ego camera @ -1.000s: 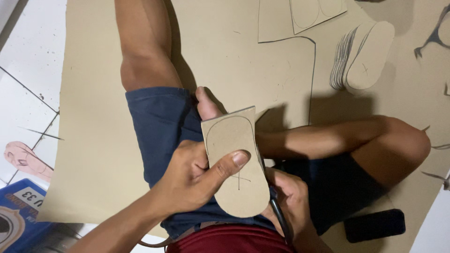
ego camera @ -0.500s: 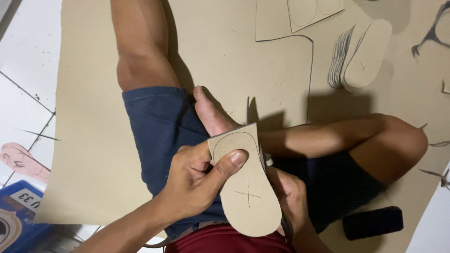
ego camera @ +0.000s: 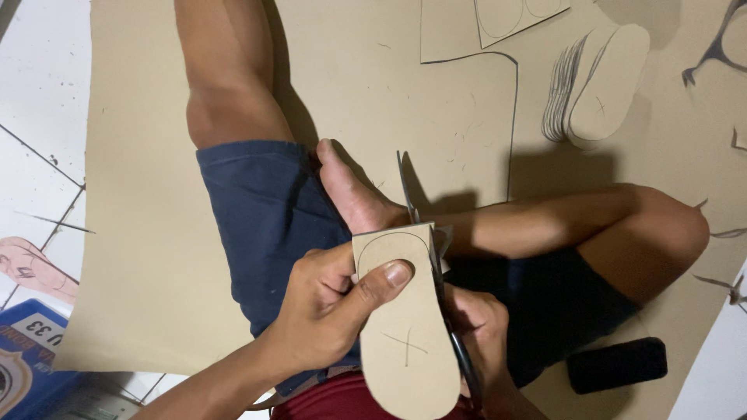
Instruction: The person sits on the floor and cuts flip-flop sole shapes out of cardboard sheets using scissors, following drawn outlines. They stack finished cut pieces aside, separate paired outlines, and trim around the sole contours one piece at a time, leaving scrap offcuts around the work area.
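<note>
**Hands closed on sole cutout and scissors over the lap**

Left hand (ego camera: 327,315) is curled shut around the sole-shaped cardboard cutout (ego camera: 405,327), thumb pressed flat on its upper face near the rounded, pencilled end. That cutout stands over the lap, its lower end nearly at the bottom edge of the view. Right hand (ego camera: 482,334) sits just behind the cutout's right edge, fingers wrapped in the handles of the scissors (ego camera: 436,272), whose blades run up along that edge and poke past its top. Beneath both legs lies the large cardboard sheet (ego camera: 156,233), with bare room to the left. Well apart, upper right, rests a stack of cut soles (ego camera: 599,85). A black block (ego camera: 616,364) lies by the right knee.
</note>
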The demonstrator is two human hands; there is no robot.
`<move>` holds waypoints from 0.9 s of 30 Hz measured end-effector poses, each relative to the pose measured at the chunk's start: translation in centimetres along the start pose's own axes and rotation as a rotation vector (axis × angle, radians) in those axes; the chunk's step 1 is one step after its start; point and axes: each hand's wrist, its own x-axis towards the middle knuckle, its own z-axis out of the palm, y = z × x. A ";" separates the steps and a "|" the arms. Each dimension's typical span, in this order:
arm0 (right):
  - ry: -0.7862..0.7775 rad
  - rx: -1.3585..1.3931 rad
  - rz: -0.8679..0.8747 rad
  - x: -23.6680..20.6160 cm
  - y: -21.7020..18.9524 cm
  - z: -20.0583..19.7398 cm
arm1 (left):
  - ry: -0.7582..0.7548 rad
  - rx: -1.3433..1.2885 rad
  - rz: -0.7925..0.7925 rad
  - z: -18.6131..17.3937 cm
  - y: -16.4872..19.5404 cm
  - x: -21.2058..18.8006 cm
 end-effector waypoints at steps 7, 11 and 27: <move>-0.022 0.146 0.008 0.0 -0.3 -0.1 | -0.105 0.014 -0.072 0.0 0.8 -0.1; -0.014 0.034 0.037 0.0 -0.6 0.0 | -0.127 -0.136 -0.210 -0.7 1.1 0.2; -0.125 0.074 0.129 0.0 -0.8 -0.9 | -0.358 0.139 -0.283 -3.3 3.4 1.8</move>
